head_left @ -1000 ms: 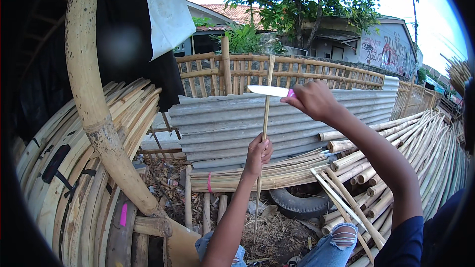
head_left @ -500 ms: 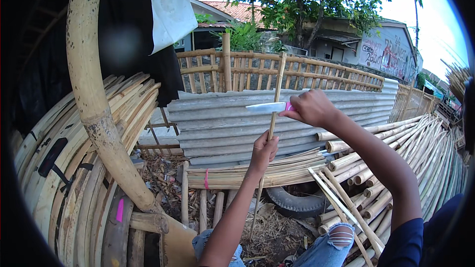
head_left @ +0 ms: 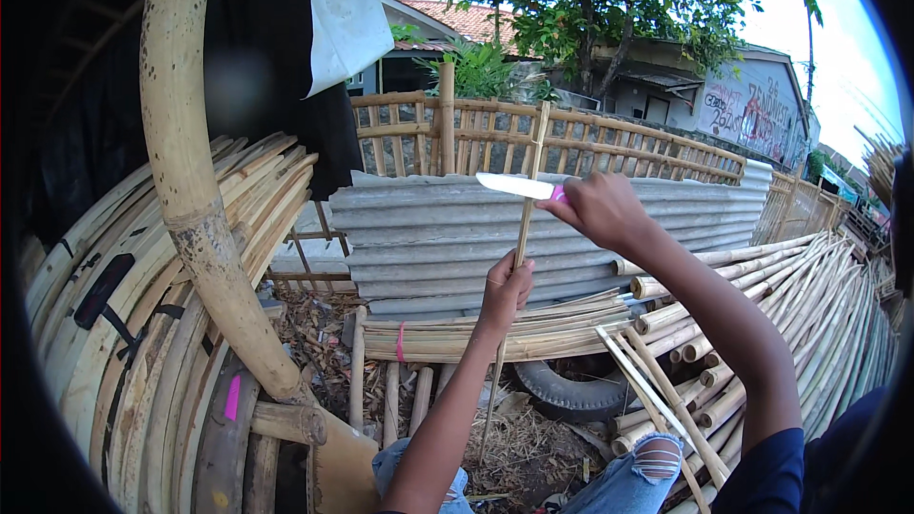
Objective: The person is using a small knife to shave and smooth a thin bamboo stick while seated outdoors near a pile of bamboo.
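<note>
My left hand (head_left: 508, 291) is closed around a thin bamboo strip (head_left: 539, 148), which stands almost upright before me, its lower end down near the ground between my knees. Higher up, my right hand (head_left: 604, 212) grips the pink handle of a knife (head_left: 515, 186). The blade lies across the strip above my left hand, its tip pointing left. Whether its edge bites into the bamboo cannot be made out.
A thick bamboo post (head_left: 181, 124) and stacked split bamboo (head_left: 143, 343) stand at the left. Behind the strip runs corrugated sheeting (head_left: 428, 238). Bundled slats (head_left: 571, 328) lie low over a tyre (head_left: 576, 390). Long bamboo poles (head_left: 752, 314) fill the right side.
The knife has risen slightly along the strip, and its blade now tilts tip-up with its flat side brighter. The left hand keeps its grip. The whole view has shifted a little.
</note>
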A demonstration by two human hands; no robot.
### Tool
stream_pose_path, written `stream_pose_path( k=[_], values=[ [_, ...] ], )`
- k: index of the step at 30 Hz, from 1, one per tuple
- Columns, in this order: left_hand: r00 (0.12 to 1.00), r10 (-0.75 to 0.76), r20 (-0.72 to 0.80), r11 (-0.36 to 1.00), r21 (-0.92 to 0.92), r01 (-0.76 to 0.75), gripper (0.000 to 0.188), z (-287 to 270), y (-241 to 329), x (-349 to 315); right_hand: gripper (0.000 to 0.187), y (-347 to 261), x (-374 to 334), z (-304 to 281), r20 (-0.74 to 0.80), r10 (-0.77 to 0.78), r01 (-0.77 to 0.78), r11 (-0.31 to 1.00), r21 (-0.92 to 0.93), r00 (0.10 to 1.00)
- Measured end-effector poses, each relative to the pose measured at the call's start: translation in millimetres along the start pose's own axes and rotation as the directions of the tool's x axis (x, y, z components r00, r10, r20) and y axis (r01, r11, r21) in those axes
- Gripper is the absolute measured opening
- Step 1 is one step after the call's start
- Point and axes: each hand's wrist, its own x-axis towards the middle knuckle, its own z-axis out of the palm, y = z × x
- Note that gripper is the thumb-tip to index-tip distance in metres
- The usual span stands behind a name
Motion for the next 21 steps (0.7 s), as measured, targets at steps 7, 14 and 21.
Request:
stream_pose_path(
  k=[7, 14, 21],
  values=[
    [1.0, 0.002, 0.022, 0.999, -0.044, -0.001, 0.013, 8, -1, 8, 0.06, 51, 38, -28, -0.231, 0.302, -0.275, 0.951, 0.142, 0.925],
    [0.999, 0.023, 0.022, 1.0, 0.007, -0.023, 0.017, 20, -12, 3, 0.059, 65, 7, -28, -0.229, 0.572, -0.435, 0.779, 0.451, 0.788],
    [0.994, 0.079, -0.079, 0.988, 0.138, -0.068, 0.019, 15, -12, 5, 0.056, 12, -26, -8, 0.169, -0.023, 0.016, 0.999, 0.045, 0.985]
  ],
)
